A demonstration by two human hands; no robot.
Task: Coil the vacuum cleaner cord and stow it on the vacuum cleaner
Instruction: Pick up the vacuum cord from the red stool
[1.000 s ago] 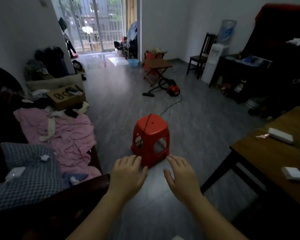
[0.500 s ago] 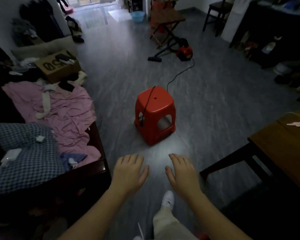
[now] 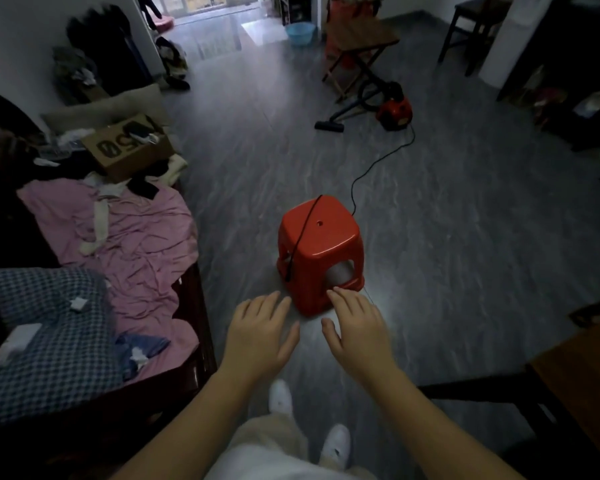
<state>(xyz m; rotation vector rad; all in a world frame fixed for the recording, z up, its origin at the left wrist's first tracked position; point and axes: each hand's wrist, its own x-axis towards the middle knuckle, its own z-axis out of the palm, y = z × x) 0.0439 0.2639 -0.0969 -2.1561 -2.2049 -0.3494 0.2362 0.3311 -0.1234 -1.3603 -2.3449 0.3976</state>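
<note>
Both left hand [image 3: 260, 336] and right hand [image 3: 359, 332] are hovering palm-down, fingers [image 3: 273, 300] released; red plastic stool [image 3: 321, 237] is hiding thin black cord's [image 3: 378, 164] twelve-o'clock stretch.

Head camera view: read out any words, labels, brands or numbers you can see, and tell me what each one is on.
"50": large dark print on the cardboard box at left. The character before it is unclear, and things lying on the box hide part of the print.
Any label on the vacuum cleaner is too small to read.
Nothing else is readable.
</note>
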